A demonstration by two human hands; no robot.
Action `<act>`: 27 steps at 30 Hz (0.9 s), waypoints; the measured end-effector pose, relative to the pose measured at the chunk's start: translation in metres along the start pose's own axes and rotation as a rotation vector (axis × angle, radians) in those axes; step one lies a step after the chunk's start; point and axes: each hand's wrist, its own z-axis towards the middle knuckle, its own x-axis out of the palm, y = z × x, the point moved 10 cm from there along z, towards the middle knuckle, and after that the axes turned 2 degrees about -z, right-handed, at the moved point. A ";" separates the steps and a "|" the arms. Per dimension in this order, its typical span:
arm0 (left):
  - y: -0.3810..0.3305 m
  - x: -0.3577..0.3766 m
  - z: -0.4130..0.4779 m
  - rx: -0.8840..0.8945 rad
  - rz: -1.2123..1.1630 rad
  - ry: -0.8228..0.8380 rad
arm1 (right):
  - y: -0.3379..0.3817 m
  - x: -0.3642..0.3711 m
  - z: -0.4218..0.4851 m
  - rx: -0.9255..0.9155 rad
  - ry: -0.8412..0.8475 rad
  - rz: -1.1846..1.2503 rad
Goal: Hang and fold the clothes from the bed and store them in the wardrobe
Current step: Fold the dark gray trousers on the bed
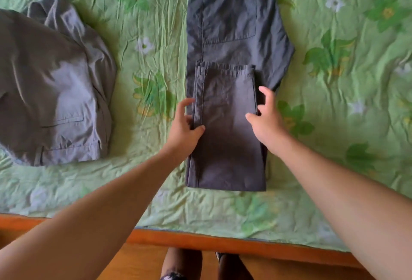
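Head view looks straight down on the bed [347, 92], where dark trousers [229, 23] lie lengthwise in the middle of the green flowered sheet. Their leg ends are already turned up over the seat, so the hem edge lies just below the back pocket.

The left hand [186, 123] sits at the left edge of the turned-up layer, thumb on top and fingers curled beside the seam. I cannot tell whether they have closed on the cloth. The right hand [266, 117] is at the right edge with its fingers spread and loose, the thumb resting on the fabric and gripping nothing.

The step in hand seems to be squaring this first fold before making the next. To do it well:

- Line up both side edges of the upper layer with the layer beneath. On the right the lower cloth bulges out past it and needs tucking in.
- Smooth from the near fold toward the hem so no air or creases are trapped.
- Take both corners of the near fold evenly and bring them up toward the waistband in one motion.
- Keep the bundle narrow enough for a wardrobe shelf.

A lighter grey garment [51, 90] lies well apart to the left, rumpled.
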 end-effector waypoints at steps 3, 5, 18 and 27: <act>-0.013 -0.004 0.028 0.058 0.100 -0.028 | 0.025 -0.002 0.033 -0.049 -0.021 0.041; -0.011 -0.013 0.028 0.054 0.156 -0.072 | 0.038 0.000 0.039 -0.129 -0.041 -0.023; -0.031 0.046 0.071 0.626 1.023 0.184 | 0.054 0.049 0.019 -0.681 -0.103 -1.067; -0.078 0.024 0.153 0.483 1.259 -0.020 | 0.088 0.033 0.121 -0.707 -0.073 -1.233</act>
